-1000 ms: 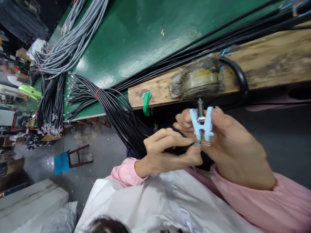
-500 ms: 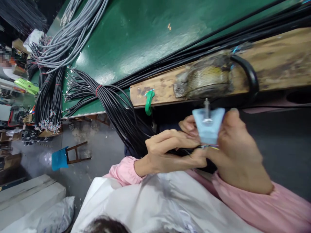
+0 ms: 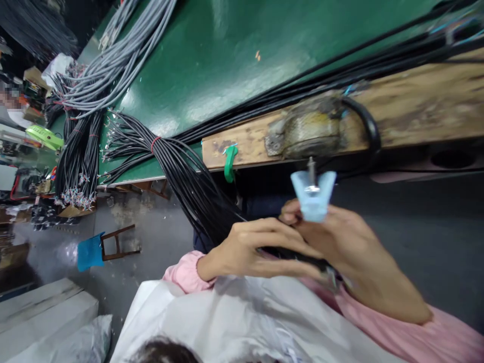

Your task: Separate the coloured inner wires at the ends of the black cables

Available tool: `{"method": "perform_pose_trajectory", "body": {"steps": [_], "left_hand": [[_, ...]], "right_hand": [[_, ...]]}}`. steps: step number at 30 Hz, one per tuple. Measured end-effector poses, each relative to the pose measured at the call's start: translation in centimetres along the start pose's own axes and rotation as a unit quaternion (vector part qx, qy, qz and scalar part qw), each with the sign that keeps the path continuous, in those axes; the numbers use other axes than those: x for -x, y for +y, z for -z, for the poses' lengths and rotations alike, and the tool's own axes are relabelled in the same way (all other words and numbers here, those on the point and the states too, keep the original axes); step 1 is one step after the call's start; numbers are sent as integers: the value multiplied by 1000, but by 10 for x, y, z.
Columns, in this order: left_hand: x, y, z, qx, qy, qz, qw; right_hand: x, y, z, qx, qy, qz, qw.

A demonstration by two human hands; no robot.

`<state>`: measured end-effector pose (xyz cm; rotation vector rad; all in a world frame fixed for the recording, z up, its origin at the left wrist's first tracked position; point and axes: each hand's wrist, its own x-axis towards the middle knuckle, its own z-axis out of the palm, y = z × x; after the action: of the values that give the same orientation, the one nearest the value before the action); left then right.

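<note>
My left hand point(image 3: 249, 247) is closed around a black cable point(image 3: 298, 258) and is smeared by motion. The cable's stripped end point(image 3: 333, 276) shows thin coloured wires near my right wrist. My right hand point(image 3: 340, 242) sits just below a light-blue winged clip point(image 3: 313, 199), its fingers curled against the same cable. The clip hangs on a metal shaft under a grimy motor point(image 3: 310, 132) fixed to the wooden bench edge point(image 3: 416, 108). The cable leads back into a black cable bundle point(image 3: 189, 176) hanging off the bench.
The green bench top point(image 3: 227, 55) carries grey cable bundles point(image 3: 113, 65) and more black bundles point(image 3: 79, 156) at the left. A green hook point(image 3: 229, 162) hangs from the wooden edge. A small stool with a blue seat point(image 3: 102, 247) and white boxes point(image 3: 41, 312) stand on the floor.
The cable end has come away from the blue clip and moved down toward my lap. Both hands have dropped lower, and the right thumb no longer rests beside the clip.
</note>
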<state>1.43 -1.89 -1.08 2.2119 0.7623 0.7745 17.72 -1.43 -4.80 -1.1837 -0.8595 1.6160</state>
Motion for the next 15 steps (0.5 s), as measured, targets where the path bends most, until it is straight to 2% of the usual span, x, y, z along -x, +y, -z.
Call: {"method": "perform_pose_trajectory", "body": {"steps": [1, 3, 5, 8, 9, 11, 13, 15], "left_hand": [[0, 5, 14, 21, -42, -29, 998], [-3, 15, 47, 30, -60, -56, 996], [-13, 20, 80, -3, -29, -27, 999], [-45, 9, 119, -151, 30, 8, 988], [-58, 0, 129, -214, 44, 30, 975], [-86, -19, 143, -320, 25, 130, 938], [-110, -36, 151, -367, -27, 231, 901], [-127, -45, 156, -369, -95, 267, 885]], "right_hand": [[0, 2, -1, 15, -10, 10, 1000], [-1, 7, -2, 38, -31, 32, 998], [-1, 14, -4, 63, -71, 51, 994], [2, 26, -7, 129, -152, 74, 977], [3, 31, -9, 158, -169, 80, 969], [4, 39, -12, 207, -164, 86, 961], [5, 45, -14, 232, -148, 85, 958], [4, 46, -14, 238, -148, 84, 956]]}}
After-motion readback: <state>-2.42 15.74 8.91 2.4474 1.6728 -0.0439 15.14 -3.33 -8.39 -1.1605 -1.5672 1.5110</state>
